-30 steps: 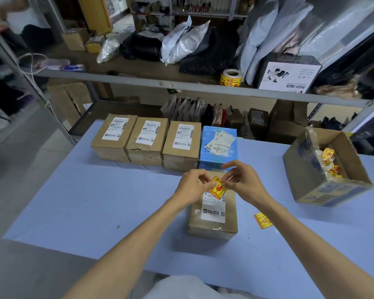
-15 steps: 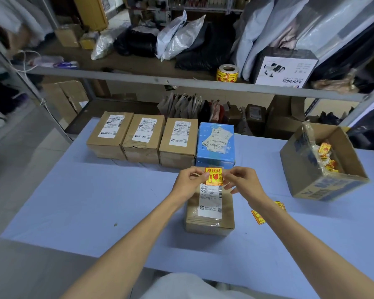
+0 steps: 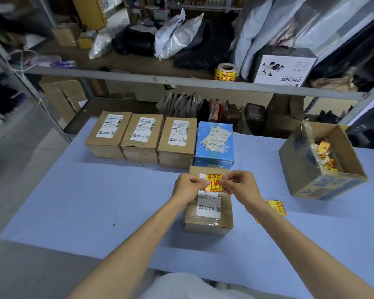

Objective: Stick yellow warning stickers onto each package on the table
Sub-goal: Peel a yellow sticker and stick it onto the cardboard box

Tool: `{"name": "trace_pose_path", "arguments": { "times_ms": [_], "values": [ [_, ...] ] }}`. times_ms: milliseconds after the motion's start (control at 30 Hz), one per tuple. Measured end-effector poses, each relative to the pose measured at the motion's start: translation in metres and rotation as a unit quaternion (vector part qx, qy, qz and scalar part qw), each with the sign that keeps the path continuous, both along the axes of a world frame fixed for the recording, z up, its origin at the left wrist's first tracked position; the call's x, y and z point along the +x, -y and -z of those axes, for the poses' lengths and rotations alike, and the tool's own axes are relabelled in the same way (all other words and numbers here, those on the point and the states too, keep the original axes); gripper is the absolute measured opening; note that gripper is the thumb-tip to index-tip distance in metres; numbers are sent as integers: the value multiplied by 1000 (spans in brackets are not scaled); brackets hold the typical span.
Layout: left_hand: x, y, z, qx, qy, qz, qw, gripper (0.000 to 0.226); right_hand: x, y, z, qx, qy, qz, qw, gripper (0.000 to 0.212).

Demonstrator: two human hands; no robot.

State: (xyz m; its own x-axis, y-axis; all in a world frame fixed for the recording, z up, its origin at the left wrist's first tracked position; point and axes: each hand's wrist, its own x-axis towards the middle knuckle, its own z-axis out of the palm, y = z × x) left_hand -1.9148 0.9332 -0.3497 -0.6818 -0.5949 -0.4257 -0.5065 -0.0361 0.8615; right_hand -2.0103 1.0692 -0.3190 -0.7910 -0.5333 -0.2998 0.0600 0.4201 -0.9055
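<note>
A brown cardboard package point(image 3: 209, 221) with a white shipping label lies in the middle of the blue table. Over its far end I hold a yellow warning sticker point(image 3: 213, 182) flat and square to the box. My left hand point(image 3: 188, 187) pinches its left edge and my right hand point(image 3: 240, 186) pinches its right edge. Whether the sticker touches the box I cannot tell. Behind stand three brown packages point(image 3: 141, 140) in a row and a blue package point(image 3: 214, 145), none showing a yellow sticker.
An open cardboard box point(image 3: 311, 180) holding several yellow stickers stands tilted at the right. Loose stickers point(image 3: 276, 207) lie beside my right forearm. A sticker roll point(image 3: 226, 72) stands on the metal shelf point(image 3: 181, 82) behind the table, among bags and boxes.
The sticker turned from tilted to flat and square between both hands and moved over the far end of the near package. The camera view shifted slightly.
</note>
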Motion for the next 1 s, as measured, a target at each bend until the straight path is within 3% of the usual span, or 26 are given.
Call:
{"name": "trace_pose_path", "arguments": {
  "times_ms": [267, 433, 733, 1000],
  "values": [
    [6, -6, 13, 12, 34, -12, 999, 26, 13, -5, 15, 17, -13, 19, 1000, 10],
    [12, -10, 20, -5, 42, -18, 999, 28, 18, -10, 16, 20, -5, 18, 1000, 35],
    [14, -14, 22, -60, 45, 14, 997, 14, 20, -16, 26, 45, 15, 14, 999, 12],
    [17, -22, 23, -57, 35, 32, 997, 14, 25, -20, 32, 40, -7, 54, 998, 8]
  ]
}}
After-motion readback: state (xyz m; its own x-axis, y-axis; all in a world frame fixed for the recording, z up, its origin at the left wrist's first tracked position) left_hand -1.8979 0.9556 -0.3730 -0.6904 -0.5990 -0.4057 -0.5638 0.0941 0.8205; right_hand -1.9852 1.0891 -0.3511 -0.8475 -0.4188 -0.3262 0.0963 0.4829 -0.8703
